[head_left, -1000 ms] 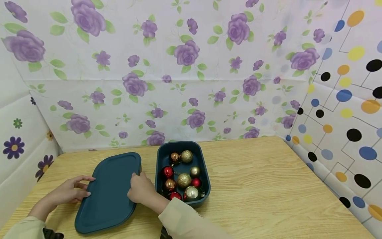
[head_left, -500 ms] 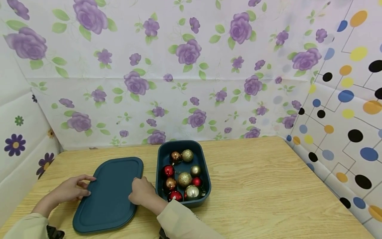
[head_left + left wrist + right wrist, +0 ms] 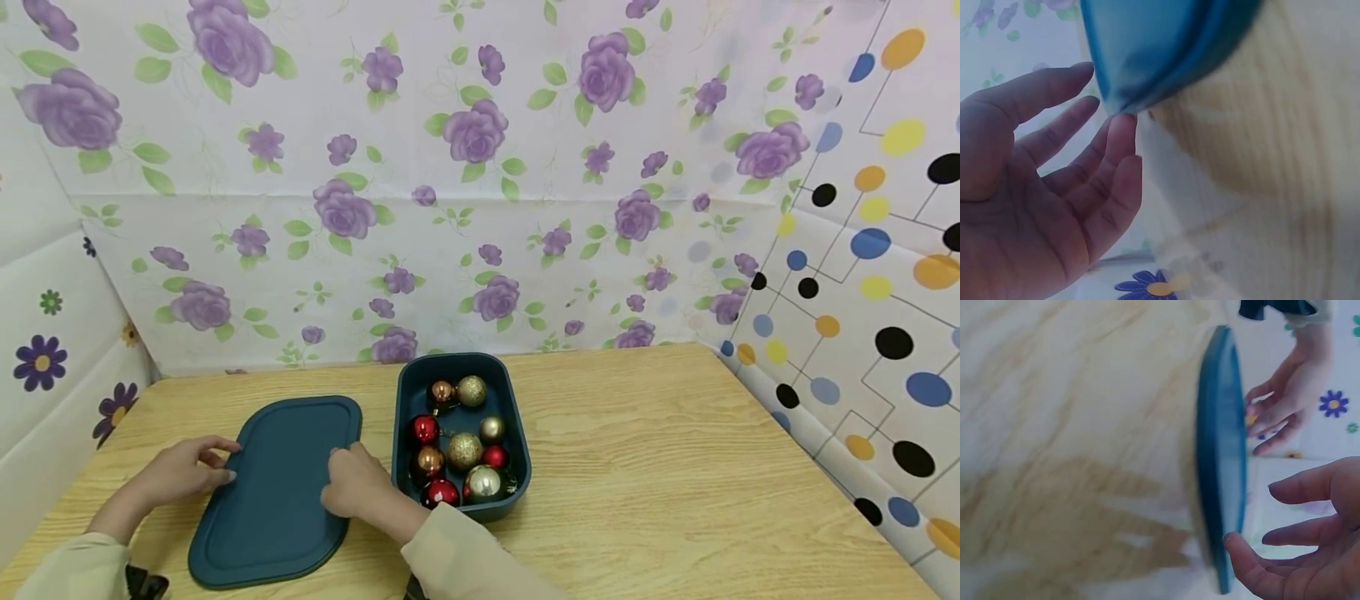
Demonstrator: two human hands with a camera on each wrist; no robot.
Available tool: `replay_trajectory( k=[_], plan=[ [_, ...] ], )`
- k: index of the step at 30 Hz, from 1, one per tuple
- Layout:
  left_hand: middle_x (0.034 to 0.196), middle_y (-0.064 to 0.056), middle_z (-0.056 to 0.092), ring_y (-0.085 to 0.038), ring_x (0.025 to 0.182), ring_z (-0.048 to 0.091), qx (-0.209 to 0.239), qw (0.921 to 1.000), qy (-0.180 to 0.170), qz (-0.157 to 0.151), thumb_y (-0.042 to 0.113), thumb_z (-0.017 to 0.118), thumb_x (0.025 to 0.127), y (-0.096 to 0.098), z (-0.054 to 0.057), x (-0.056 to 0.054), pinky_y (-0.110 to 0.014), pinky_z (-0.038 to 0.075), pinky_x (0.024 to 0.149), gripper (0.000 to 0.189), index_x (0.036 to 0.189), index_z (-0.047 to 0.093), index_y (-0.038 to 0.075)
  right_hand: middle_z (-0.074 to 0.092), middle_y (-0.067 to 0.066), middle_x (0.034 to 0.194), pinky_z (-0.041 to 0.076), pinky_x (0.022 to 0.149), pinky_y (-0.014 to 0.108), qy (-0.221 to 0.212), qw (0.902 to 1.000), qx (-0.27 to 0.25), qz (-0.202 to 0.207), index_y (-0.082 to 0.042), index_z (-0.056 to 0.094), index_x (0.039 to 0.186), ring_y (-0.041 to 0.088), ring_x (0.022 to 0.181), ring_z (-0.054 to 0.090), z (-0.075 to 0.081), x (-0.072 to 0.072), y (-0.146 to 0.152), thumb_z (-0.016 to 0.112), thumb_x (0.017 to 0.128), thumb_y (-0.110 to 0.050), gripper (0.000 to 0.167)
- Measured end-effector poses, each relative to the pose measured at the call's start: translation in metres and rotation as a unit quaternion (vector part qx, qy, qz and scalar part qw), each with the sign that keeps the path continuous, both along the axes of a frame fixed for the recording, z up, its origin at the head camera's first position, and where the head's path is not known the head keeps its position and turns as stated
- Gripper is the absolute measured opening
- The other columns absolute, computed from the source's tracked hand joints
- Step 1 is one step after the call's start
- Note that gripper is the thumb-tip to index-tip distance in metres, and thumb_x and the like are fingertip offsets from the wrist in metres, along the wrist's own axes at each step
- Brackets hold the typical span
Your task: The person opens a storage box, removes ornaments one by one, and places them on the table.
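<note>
A dark blue rectangular lid (image 3: 277,492) with rounded corners lies on the wooden table, left of a matching box. At its left edge is my left hand (image 3: 176,475), fingers spread and loosely bent; in the left wrist view that hand (image 3: 1054,181) has fingertips at the lid's edge (image 3: 1147,56) without closing round it. My right hand (image 3: 358,483) is at the lid's right edge. The right wrist view shows one digit of that hand (image 3: 1310,531) touching the lid's rim (image 3: 1213,450), the other fingers extended apart from it.
Close to my right hand stands the open blue box (image 3: 517,433), holding several red, gold and copper baubles (image 3: 465,451). The wooden table (image 3: 660,467) extends to the right. Floral sheeting (image 3: 480,250) rises behind, with a dotted wall covering (image 3: 885,333) at the right.
The lid's far edge has come down and slightly nearer, so it lies flatter. My left fingers have shifted a little along its left edge. The right hand stays at the right edge.
</note>
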State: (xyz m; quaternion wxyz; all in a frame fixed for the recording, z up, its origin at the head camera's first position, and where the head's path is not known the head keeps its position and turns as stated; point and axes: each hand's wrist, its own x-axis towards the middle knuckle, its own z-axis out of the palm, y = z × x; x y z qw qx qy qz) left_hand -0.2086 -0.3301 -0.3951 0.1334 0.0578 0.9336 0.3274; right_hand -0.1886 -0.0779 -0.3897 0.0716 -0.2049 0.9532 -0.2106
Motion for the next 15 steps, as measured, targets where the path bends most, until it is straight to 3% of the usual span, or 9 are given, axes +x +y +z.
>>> replay_trajectory(
  k=[3, 5, 6, 8, 9, 12, 15],
  plan=[
    [0.096, -0.017, 0.059, -0.021, 0.077, 0.058, -0.027, 0.9994, 0.022, 0.001, 0.018, 0.062, 0.085, 0.007, 0.004, 0.0, -0.032, 0.046, 0.06, 0.047, 0.12, 0.05, -0.01, 0.064, 0.001, 0.103, 0.033, 0.044, 0.015, 0.002, 0.9988, -0.032, 0.037, -0.005, 0.06, 0.12, 0.002, 0.061, 0.05, 0.008, 0.003, 0.007, 0.059, 0.085, -0.013, 0.036],
    [0.096, -0.017, 0.059, -0.022, 0.078, 0.058, -0.031, 0.9989, 0.034, -0.004, 0.02, 0.061, 0.086, 0.013, 0.007, 0.0, -0.033, 0.046, 0.06, 0.047, 0.121, 0.049, -0.01, 0.065, 0.003, 0.078, 0.027, 0.036, 0.015, -0.013, 0.9962, -0.064, 0.058, -0.004, 0.057, 0.122, 0.004, 0.039, 0.033, 0.014, 0.004, 0.013, 0.058, 0.087, -0.013, 0.036],
    [0.095, -0.016, 0.059, -0.022, 0.078, 0.058, -0.033, 0.9985, 0.042, -0.008, 0.02, 0.061, 0.086, 0.017, 0.009, 0.0, -0.033, 0.045, 0.06, 0.047, 0.121, 0.05, -0.01, 0.061, 0.004, 0.066, 0.025, 0.034, 0.015, -0.022, 0.9945, -0.079, 0.066, -0.004, 0.057, 0.123, 0.006, 0.033, 0.023, 0.017, 0.004, 0.016, 0.057, 0.088, -0.013, 0.036],
    [0.093, -0.013, 0.059, -0.021, 0.077, 0.056, -0.035, 0.9975, 0.06, -0.014, 0.02, 0.061, 0.087, 0.025, 0.011, 0.002, -0.033, 0.044, 0.06, 0.046, 0.121, 0.05, -0.009, 0.059, 0.006, 0.061, 0.025, 0.034, 0.015, -0.045, 0.99, -0.112, 0.073, -0.007, 0.051, 0.13, 0.006, 0.03, 0.02, 0.022, 0.003, 0.025, 0.057, 0.089, -0.014, 0.041],
    [0.091, -0.011, 0.059, -0.02, 0.077, 0.056, -0.033, 0.997, 0.068, -0.017, 0.019, 0.061, 0.087, 0.03, 0.013, 0.002, -0.033, 0.043, 0.059, 0.045, 0.12, 0.051, -0.009, 0.062, 0.006, 0.061, 0.025, 0.034, 0.016, -0.053, 0.9878, -0.125, 0.075, -0.008, 0.05, 0.131, 0.006, 0.031, 0.02, 0.025, 0.001, 0.029, 0.057, 0.09, -0.014, 0.042],
    [0.088, -0.007, 0.059, -0.018, 0.075, 0.054, -0.024, 0.9951, 0.093, -0.025, 0.017, 0.061, 0.087, 0.045, 0.015, 0.005, -0.032, 0.042, 0.058, 0.041, 0.118, 0.053, -0.008, 0.068, 0.008, 0.092, 0.033, 0.041, 0.017, -0.07, 0.9799, -0.167, 0.084, -0.01, 0.051, 0.131, 0.003, 0.044, 0.04, 0.03, -0.004, 0.045, 0.057, 0.09, -0.015, 0.042],
    [0.088, -0.007, 0.059, -0.019, 0.077, 0.055, -0.007, 0.9932, 0.111, -0.035, 0.018, 0.061, 0.087, 0.061, 0.018, 0.007, -0.031, 0.043, 0.058, 0.039, 0.118, 0.054, -0.006, 0.063, 0.008, 0.114, 0.042, 0.054, 0.016, -0.067, 0.9726, -0.199, 0.099, -0.01, 0.052, 0.13, 0.006, 0.075, 0.057, 0.032, -0.011, 0.062, 0.057, 0.09, -0.015, 0.04]
  ],
)
